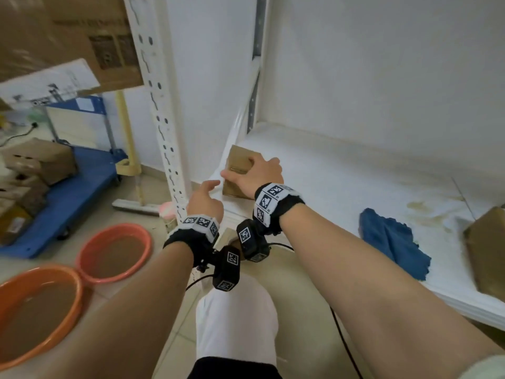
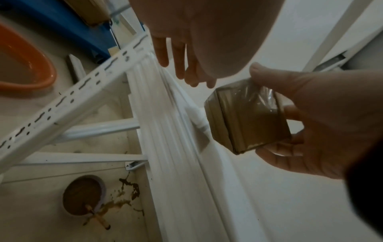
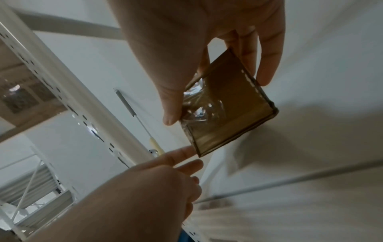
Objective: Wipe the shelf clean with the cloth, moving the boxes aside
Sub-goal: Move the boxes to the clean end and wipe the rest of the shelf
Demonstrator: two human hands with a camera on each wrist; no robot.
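A small brown taped box (image 1: pixel 239 162) is at the left end of the white shelf (image 1: pixel 341 170). My right hand (image 1: pixel 250 168) grips it from above, thumb on one side and fingers on the other, as the right wrist view shows on the box (image 3: pixel 225 113). Its shadow lies offset, so it seems slightly lifted. My left hand (image 1: pixel 207 192) hovers open at the shelf's front left corner, its fingertips (image 3: pixel 186 153) close to the box's lower corner. A crumpled blue cloth (image 1: pixel 393 242) lies on the shelf to the right. A second brown box (image 1: pixel 486 250) stands at the right edge.
Brownish stains (image 1: pixel 431 212) mark the shelf between cloth and second box. The shelf upright (image 1: pixel 164 132) stands left of my hands. Two orange basins of brown water (image 1: pixel 114 253) (image 1: pixel 38 310) sit on the floor. A blue trolley (image 1: pixel 82 187) carries boxes. A bowl of brown liquid (image 2: pixel 82 196) sits below.
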